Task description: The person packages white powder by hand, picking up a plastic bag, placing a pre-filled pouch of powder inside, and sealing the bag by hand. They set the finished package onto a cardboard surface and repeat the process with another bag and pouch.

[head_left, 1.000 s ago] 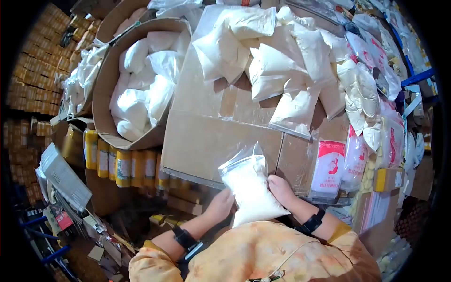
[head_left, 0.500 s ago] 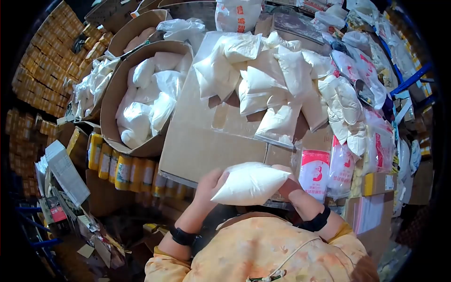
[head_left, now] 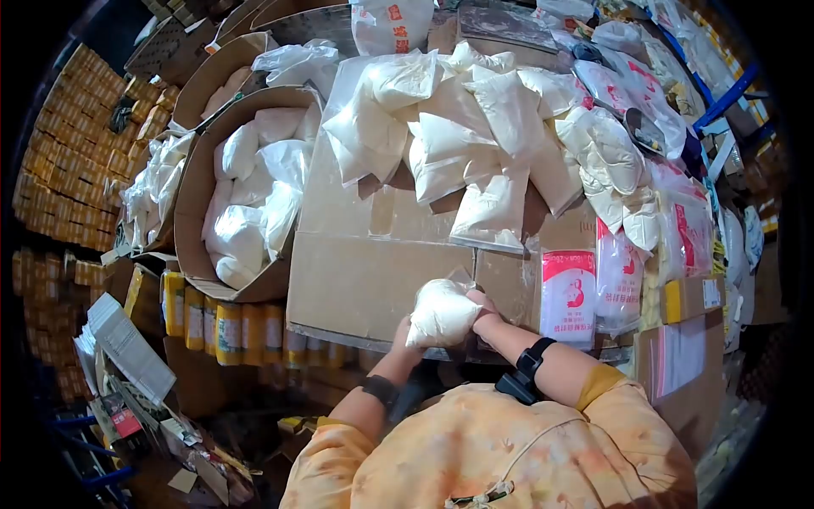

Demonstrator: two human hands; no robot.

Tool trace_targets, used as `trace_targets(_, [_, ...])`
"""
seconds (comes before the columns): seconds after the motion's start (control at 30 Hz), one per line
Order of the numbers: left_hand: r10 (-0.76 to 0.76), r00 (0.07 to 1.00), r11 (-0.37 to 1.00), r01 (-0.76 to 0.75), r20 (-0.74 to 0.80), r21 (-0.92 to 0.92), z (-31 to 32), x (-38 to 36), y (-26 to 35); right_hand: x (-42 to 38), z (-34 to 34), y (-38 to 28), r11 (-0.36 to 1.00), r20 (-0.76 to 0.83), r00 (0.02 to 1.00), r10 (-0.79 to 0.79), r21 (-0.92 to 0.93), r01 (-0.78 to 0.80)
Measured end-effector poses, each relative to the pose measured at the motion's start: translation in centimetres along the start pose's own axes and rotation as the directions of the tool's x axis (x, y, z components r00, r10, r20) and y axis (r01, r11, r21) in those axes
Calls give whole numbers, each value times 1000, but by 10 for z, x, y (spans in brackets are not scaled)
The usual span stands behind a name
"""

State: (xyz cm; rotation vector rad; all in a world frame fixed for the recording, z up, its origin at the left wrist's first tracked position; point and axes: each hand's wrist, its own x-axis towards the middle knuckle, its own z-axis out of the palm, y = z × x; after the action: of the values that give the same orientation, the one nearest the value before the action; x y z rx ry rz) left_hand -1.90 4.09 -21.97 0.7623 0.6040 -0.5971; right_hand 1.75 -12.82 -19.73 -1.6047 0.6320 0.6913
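Observation:
A clear bag of pale powder (head_left: 443,314) is held upright over the front edge of the cardboard-covered table (head_left: 365,284). My left hand (head_left: 404,332) grips its left side, with the fingers partly hidden by the bag. On the other side, my right hand (head_left: 482,307) is closed on the bag's right edge. Beyond the hands lies a pile of similar filled powder bags (head_left: 458,131). One bag (head_left: 492,208) at the near side of the pile rests flat on the cardboard.
A large round carton (head_left: 188,212) of white bags stands at the left, with yellow-wrapped rolls (head_left: 229,333) below it. Red-and-white printed packs (head_left: 568,297) lie at the right, near a small yellow-brown box (head_left: 694,299). Stacked orange packages (head_left: 76,144) fill the far left.
The held bag has turned from lying sideways to a more upright, bunched shape and moved slightly left. My hands have come closer together. The whole view has shifted a little.

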Motion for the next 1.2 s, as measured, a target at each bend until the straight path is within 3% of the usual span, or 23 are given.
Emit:
trace_targets(0.03, [-33,999,996,31,-22,-78,3,1,-7,18,2,16,961,17,999,36,275,-39])
trace_targets(0.1, [-95,994,983,84,-58,-166,11,0,-18,62,7,53,660,73,994,86,743,-112])
trace_targets(0.17, [-152,985,974,136,-79,-179,22,-4,-20,43,-7,19,957,4,994,-111,269,105])
trace_targets(0.2, [-171,978,985,170,-115,-18,30,-11,-9,15,-16,-8,974,-13,979,-202,104,202])
trace_targets(0.23, [-98,988,972,121,-123,200,37,-20,7,-2,-20,-20,955,-14,957,-290,-63,289])
trace_targets(0.27, [-26,993,909,72,-116,410,43,-29,25,16,-27,1,919,-65,936,-345,-225,323])
trace_targets(0.3, [44,995,802,21,-93,597,48,-38,41,-4,-32,-15,936,-81,944,-321,-176,304])
trace_targets(0.37, [126,992,747,-86,-12,660,56,-56,68,-37,-37,-37,971,-69,972,-226,-94,219])
trace_targets(0.47, [209,977,499,-145,43,854,68,-76,94,-79,-42,-61,992,30,995,-98,85,95])
trace_targets(0.5, [216,974,420,-159,71,894,66,-79,97,-83,-42,-58,988,35,992,-121,100,117])
trace_targets(0.6, [386,875,6,-320,293,947,78,-85,106,-89,-42,-56,963,2,966,-259,83,258])
trace_targets(0.67, [431,841,14,-369,328,929,79,-83,106,-91,-38,-53,908,-69,906,-418,-21,418])
trace_targets(0.7, [451,824,19,-393,343,919,85,-86,108,-95,-38,-56,913,-66,913,-404,36,406])
trace_targets(0.77, [412,885,253,-337,214,907,98,-93,117,-106,-42,-67,915,-53,927,-371,147,375])
trace_targets(0.8, [381,912,365,-299,151,882,105,-96,122,-107,-48,-72,944,54,963,-262,224,244])
trace_targets(0.83, [375,914,368,-300,155,880,101,-91,124,-105,-46,-73,941,48,969,-241,257,221])
trace_targets(0.9, [371,913,370,-314,171,874,83,-65,121,-95,-39,-75,929,36,977,-210,319,188])
trace_targets(0.93, [349,931,321,-228,109,919,65,-46,111,-84,-35,-69,945,19,976,-219,253,207])
trace_targets(0.97, [333,935,228,-206,123,952,52,-36,99,-62,-32,-52,973,29,986,-164,171,157])
trace_targets(1.03, [292,946,34,-160,143,987,36,-27,73,-32,-25,-13,932,-26,951,-308,-208,296])
trace_targets(1.13, [157,982,688,-32,-106,725,31,-28,41,-23,-17,15,929,-18,962,-273,-263,259])
trace_targets(1.2, [-54,983,774,151,-174,615,24,-32,30,-12,-16,35,916,34,958,-283,-287,281])
